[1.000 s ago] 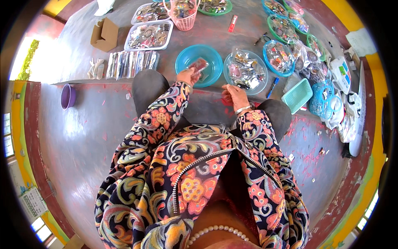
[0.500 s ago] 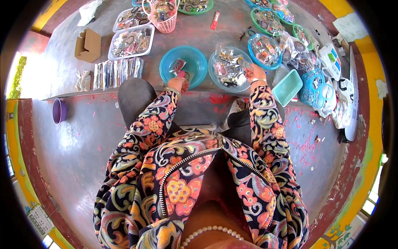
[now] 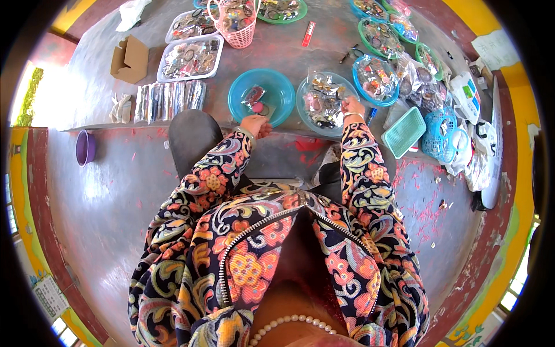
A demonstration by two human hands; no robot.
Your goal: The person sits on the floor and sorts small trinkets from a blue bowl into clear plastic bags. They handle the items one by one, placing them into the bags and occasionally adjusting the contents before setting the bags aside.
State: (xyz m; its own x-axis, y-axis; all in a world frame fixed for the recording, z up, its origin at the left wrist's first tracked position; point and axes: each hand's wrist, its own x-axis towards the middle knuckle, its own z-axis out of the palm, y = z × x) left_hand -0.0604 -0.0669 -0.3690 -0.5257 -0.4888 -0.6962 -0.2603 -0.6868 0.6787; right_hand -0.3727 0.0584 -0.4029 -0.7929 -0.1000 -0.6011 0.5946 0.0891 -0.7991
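My left hand (image 3: 256,124) rests at the near rim of a blue bowl (image 3: 277,87), fingers curled, with nothing visible in it. Inside the bowl lie a small clear packet and a pink piece (image 3: 255,99). My right hand (image 3: 351,106) reaches onto the right side of a pale blue plate (image 3: 306,118) heaped with clear packets of small items (image 3: 322,99), and its fingertips pinch one packet at the heap's edge. Both patterned sleeves come up from the lower edge.
A row of clear packets (image 3: 169,93) lies left of the bowl. Behind it are white trays (image 3: 191,59), a pink basket (image 3: 236,20) and a cardboard box (image 3: 130,58). More filled plates (image 3: 376,78), a teal basket (image 3: 404,132) and bags crowd the right. A purple cup (image 3: 85,147) sits far left.
My left hand has drawn back from over the bowl to its near rim, and the packet now lies inside. My right hand has risen from near my lap onto the plate of packets.
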